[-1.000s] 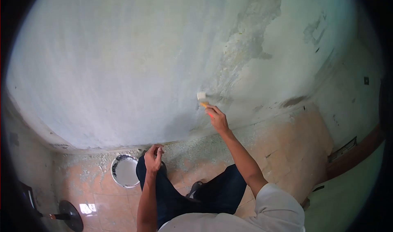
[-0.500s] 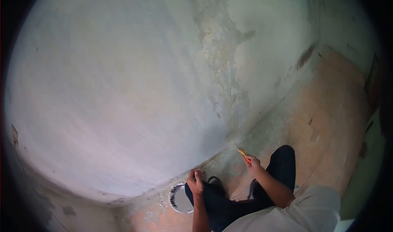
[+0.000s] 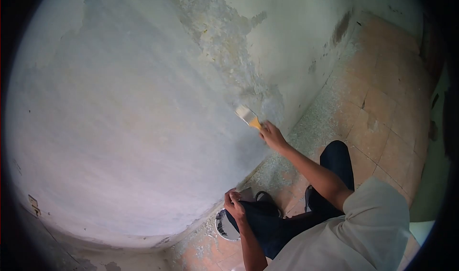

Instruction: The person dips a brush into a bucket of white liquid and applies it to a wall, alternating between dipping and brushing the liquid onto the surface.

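My right hand [image 3: 273,136] grips a paintbrush [image 3: 248,116] with a yellow-orange handle. Its pale bristles press against the low part of the wall [image 3: 134,108], at the edge of a rough, flaking patch [image 3: 229,46]. My left hand [image 3: 234,205] rests closed on my left knee, fingers curled on the dark trouser cloth; whether it holds something small cannot be made out. A round paint bucket [image 3: 224,226] stands on the floor just beside that knee, partly hidden by my leg.
I squat close to the wall in dark trousers and a white shirt. The orange tiled floor [image 3: 382,122] is strewn with paint flakes along the wall's foot. A wall corner lies at the upper right, near dark stains [image 3: 340,28].
My right hand has lifted the brush from near the floor up onto the wall. The view has tilted and swung left. My left hand stays on the knee.
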`<action>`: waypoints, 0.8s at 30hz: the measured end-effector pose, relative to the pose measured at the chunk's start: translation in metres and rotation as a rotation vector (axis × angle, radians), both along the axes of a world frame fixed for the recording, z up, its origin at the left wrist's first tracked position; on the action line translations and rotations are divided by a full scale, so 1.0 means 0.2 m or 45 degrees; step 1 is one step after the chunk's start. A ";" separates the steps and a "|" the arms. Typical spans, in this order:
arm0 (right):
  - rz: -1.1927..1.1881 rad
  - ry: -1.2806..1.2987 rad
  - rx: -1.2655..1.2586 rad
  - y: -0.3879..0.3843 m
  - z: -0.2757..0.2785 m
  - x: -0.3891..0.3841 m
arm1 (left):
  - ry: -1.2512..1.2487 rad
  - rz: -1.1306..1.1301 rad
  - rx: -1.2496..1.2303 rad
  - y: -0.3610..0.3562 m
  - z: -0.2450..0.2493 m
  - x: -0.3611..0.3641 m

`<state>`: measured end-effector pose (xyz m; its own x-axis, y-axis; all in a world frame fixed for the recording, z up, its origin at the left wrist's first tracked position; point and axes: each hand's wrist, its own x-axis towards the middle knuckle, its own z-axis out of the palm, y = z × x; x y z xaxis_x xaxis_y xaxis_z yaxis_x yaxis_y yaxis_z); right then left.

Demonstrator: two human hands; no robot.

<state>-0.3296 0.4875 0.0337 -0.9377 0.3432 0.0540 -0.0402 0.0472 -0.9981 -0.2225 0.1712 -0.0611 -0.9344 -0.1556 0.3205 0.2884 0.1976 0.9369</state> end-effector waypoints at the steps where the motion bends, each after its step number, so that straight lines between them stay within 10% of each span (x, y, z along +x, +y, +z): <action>1: -0.049 0.105 0.037 0.01 0.09 -0.09 | -0.011 -0.002 -0.013 0.01 0.01 -0.01; 7: 0.090 0.334 -0.212 0.02 0.47 -0.55 | -0.003 -0.016 -0.059 0.03 0.00 -0.04; 24: -0.148 -0.551 0.264 0.09 -0.93 -0.66 | -0.010 0.006 -0.131 0.06 0.01 -0.08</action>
<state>-0.4619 0.5053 -0.1523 -0.8453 0.4702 -0.2539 0.3934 0.2259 -0.8912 -0.2387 0.1841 -0.0594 -0.9363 -0.1265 0.3276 0.2800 0.2942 0.9138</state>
